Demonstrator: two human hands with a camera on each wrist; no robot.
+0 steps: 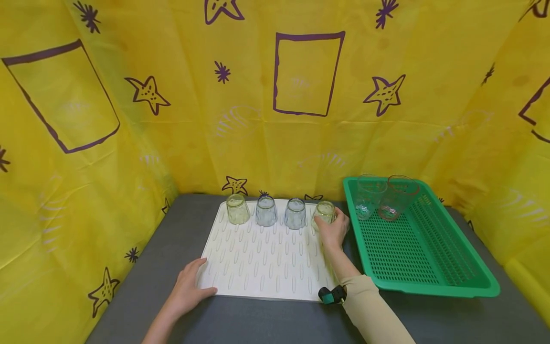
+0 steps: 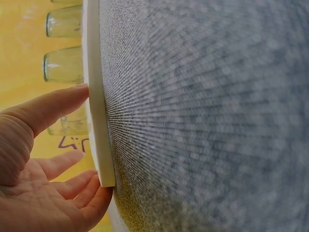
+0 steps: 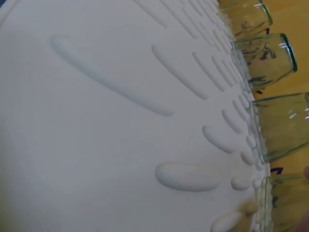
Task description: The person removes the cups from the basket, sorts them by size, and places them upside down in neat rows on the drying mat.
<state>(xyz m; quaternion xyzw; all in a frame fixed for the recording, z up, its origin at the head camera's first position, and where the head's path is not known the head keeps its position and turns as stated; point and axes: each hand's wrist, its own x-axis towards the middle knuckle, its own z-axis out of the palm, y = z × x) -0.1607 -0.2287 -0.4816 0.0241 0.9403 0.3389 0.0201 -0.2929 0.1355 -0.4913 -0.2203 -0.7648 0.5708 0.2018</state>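
My right hand (image 1: 333, 229) grips a yellow-green glass tumbler (image 1: 325, 210) at the right end of a row on a white ribbed drying mat (image 1: 262, 258). This tumbler (image 3: 289, 195) stands upside down, its rim against the mat. Two bluish tumblers, one (image 1: 295, 213) right of the other (image 1: 266, 211), and a yellow-green one (image 1: 237, 209) at the left end are also upside down. My left hand (image 1: 189, 282) rests at the mat's near left corner. In the left wrist view, its thumb (image 2: 60, 104) and fingertips touch the mat's edge (image 2: 102, 145).
A green plastic basket (image 1: 429, 285) stands right of the mat. Inside, at its far left, are a clear glass (image 1: 367, 198) and a red-rimmed glass (image 1: 397, 198), both mouth up. Yellow patterned cloth (image 1: 193, 143) hangs behind and beside the dark grey table (image 1: 159, 239).
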